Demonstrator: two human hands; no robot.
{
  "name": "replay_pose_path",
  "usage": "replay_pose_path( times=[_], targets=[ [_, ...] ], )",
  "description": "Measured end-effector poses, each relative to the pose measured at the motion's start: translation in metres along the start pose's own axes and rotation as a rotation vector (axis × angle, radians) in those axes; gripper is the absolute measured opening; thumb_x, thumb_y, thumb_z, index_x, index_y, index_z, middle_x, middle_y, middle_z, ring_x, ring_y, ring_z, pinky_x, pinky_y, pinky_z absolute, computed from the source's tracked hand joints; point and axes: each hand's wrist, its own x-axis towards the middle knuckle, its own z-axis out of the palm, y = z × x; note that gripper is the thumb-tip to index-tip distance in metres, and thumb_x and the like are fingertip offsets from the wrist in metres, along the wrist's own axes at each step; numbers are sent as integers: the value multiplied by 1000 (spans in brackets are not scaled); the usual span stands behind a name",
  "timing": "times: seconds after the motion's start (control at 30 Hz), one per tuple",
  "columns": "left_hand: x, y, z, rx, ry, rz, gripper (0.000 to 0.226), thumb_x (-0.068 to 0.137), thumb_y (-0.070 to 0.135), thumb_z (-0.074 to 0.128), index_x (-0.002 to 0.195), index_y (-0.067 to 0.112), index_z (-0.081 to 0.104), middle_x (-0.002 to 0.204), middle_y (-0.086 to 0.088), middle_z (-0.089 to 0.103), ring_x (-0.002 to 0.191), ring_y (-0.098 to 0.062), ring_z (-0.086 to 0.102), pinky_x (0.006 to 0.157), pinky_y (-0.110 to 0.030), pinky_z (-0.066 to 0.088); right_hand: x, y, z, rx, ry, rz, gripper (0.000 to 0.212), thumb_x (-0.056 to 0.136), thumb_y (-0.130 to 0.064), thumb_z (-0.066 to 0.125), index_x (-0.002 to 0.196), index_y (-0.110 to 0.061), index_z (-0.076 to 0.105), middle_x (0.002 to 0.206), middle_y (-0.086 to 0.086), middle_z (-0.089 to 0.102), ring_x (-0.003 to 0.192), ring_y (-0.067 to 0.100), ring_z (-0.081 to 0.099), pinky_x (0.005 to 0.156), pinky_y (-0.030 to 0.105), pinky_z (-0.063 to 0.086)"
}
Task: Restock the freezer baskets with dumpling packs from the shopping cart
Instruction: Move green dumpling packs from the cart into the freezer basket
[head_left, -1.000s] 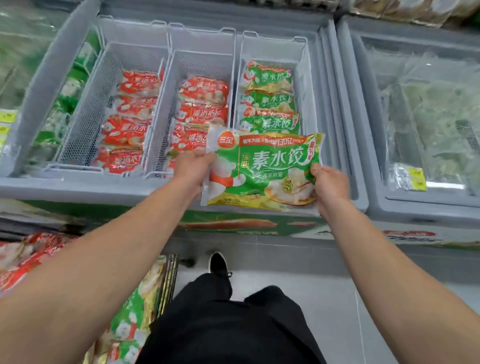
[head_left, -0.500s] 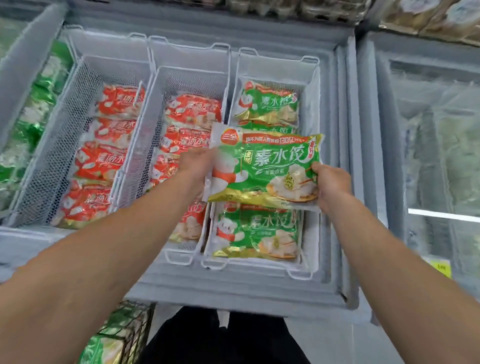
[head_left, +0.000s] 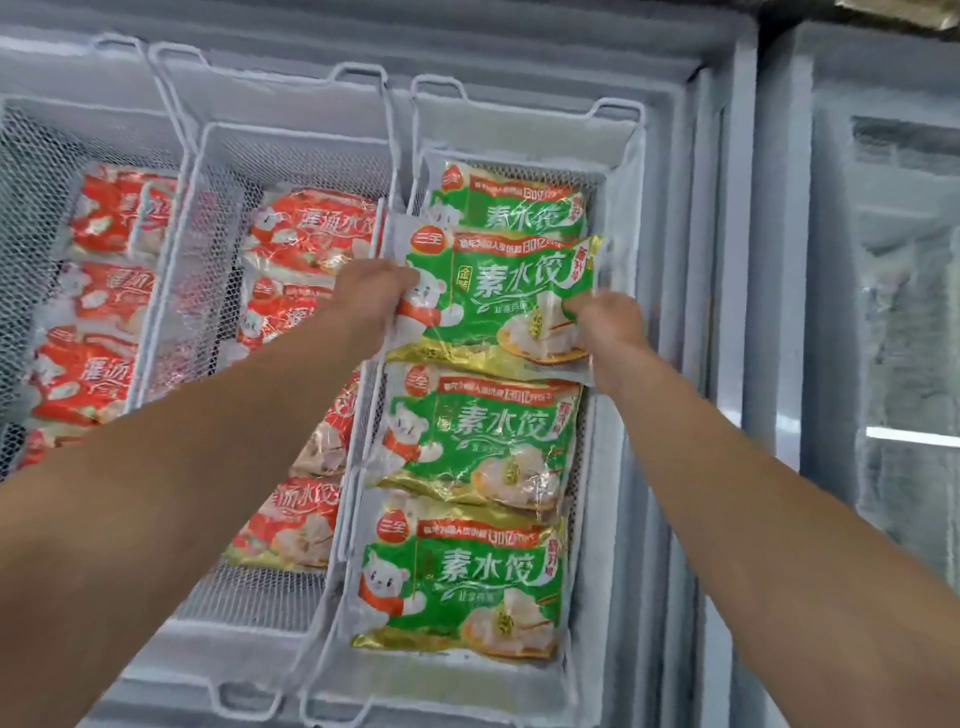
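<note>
Right basket: three green packs, fourth green pack held over it, left hand and right hand grasping its sides. Neighbouring baskets: red packs, apparently dumplings. Frosted freezer wall.

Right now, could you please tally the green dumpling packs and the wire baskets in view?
green dumpling packs: 4, one gripped by left hand and right hand
wire baskets: 3
Total: 7
</note>
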Motion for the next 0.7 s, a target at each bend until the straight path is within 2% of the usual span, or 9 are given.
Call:
replay_pose_path(
  times=[0.07,0.1,0.13,0.2,0.27,0.37,0.5,0.63,0.7],
  targets=[
    [11,-7,7,181,-78,5,6,93,9,64,90,11,59,102,-14,67,101,-33,68,92,-44,55,5,-1,8,-164,-82,22,45,80,-28,68,122,-13,57,117,5,67,105,26,65,98,42,51],
    [12,-12,9,283,-129,2,9,94,12,64,101,8,60,108,-13,66,106,-32,64,91,-40,52,8,4,11,-271,-114,15,64,85,-26,69,140,-12,41,130,4,57,119,26,56,103,36,43],
    [12,-16,10,364,-171,-1,25,94,15,64,115,5,58,116,-9,63,110,-28,59,91,-36,47,10,7,14,-359,-134,-9,79,88,-21,69,151,-10,22,145,6,45,132,27,45,110,35,36],
    [9,-24,9,431,-219,-12,51,92,22,69,135,8,47,126,-2,54,116,-24,51,96,-35,41,16,20,20,-435,-126,-48,100,84,-16,72,155,-12,3,156,7,29,142,28,33,115,36,30],
    [4,-26,5,441,-231,-5,65,90,29,71,143,8,41,141,-5,51,126,-26,49,107,-40,40,17,30,22,-537,-82,-99,107,79,-24,74,156,-14,0,161,7,21,146,30,27,119,42,28],
    [-15,-26,-9,451,-187,27,62,95,26,64,148,7,39,152,-12,43,135,-31,44,112,-42,36,-4,34,22,-778,-28,-198,103,83,-31,68,157,-10,0,165,7,4,151,30,10,123,40,17],
    [-62,-37,-40,439,-142,114,62,96,25,60,152,11,37,158,-10,35,141,-29,39,116,-45,34,-48,38,35,-811,-46,-358,78,86,-30,64,152,-8,28,156,14,28,142,35,32,115,38,32],
    [-129,-67,-85,382,-94,197,56,95,25,61,147,12,46,148,-9,48,135,-26,47,114,-40,36,-117,52,63,-891,-147,-488,66,92,-31,61,150,-11,36,151,14,38,136,32,41,106,34,37],
    [-162,-89,-112,326,-59,234,50,96,26,62,143,14,50,135,-4,57,122,-21,55,104,-37,43,-155,67,79,-922,-195,-559,66,91,-32,62,149,-12,37,151,13,39,137,32,40,108,35,37]
  ],
)
